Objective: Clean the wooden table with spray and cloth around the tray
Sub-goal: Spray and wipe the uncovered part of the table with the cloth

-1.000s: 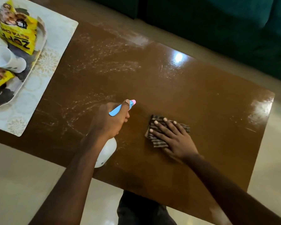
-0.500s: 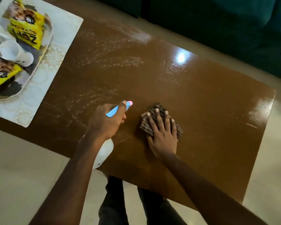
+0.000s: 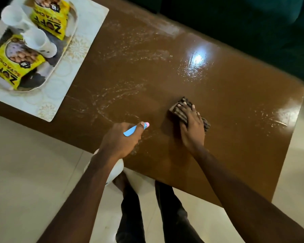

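Note:
The brown wooden table (image 3: 226,120) shines with wet spray streaks across its left and middle. My left hand (image 3: 121,141) grips a white spray bottle (image 3: 115,171) with a blue trigger and pink nozzle, held over the near edge and pointing toward the middle of the table. My right hand (image 3: 191,127) presses flat, fingers straight, on a folded brown striped cloth (image 3: 181,112) lying on the tabletop to the right of the bottle. The tray (image 3: 67,55) sits at the far left on a pale placemat (image 3: 88,32).
The tray holds two yellow snack packets (image 3: 12,67) and two white cups (image 3: 39,42). A dark green sofa (image 3: 253,23) runs behind the table's far edge. Pale floor tiles (image 3: 33,163) surround the table, and my legs (image 3: 165,216) stand at its near edge.
My right hand has slid the cloth to the right and farther from me, away from the bottle. The left hand with the bottle has stayed near the front edge. The view has shifted left.

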